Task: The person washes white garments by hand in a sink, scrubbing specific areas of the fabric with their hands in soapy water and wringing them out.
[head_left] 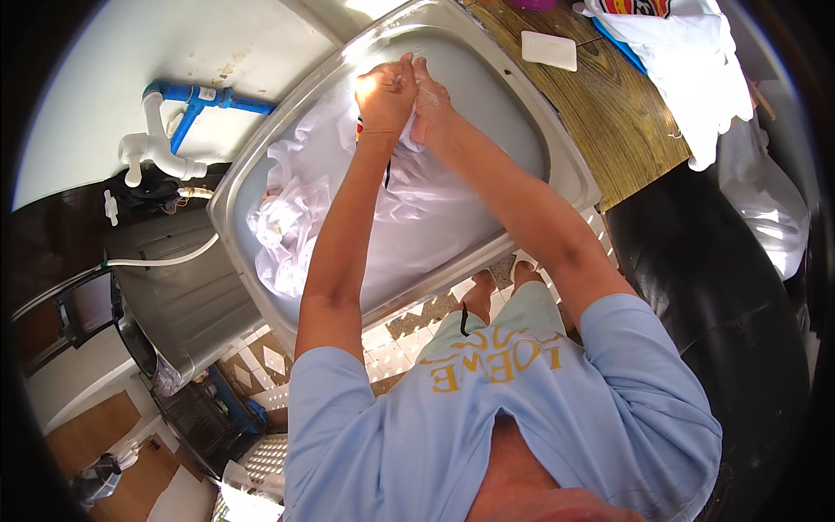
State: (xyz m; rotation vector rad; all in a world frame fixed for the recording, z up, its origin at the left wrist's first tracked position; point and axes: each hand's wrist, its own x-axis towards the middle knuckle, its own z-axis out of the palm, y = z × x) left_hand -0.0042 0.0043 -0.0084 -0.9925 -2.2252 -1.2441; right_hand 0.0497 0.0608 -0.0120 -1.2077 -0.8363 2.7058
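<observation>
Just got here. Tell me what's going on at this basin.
A person in a light-blue shirt stands at a grey basin, left grip and right grip together over its far part, with white cloth at them; exactly how each holds it is hidden. Much of the cloth lies in cloudy water. At right, a pale block sits on a wooden counter, near another white garment.
</observation>
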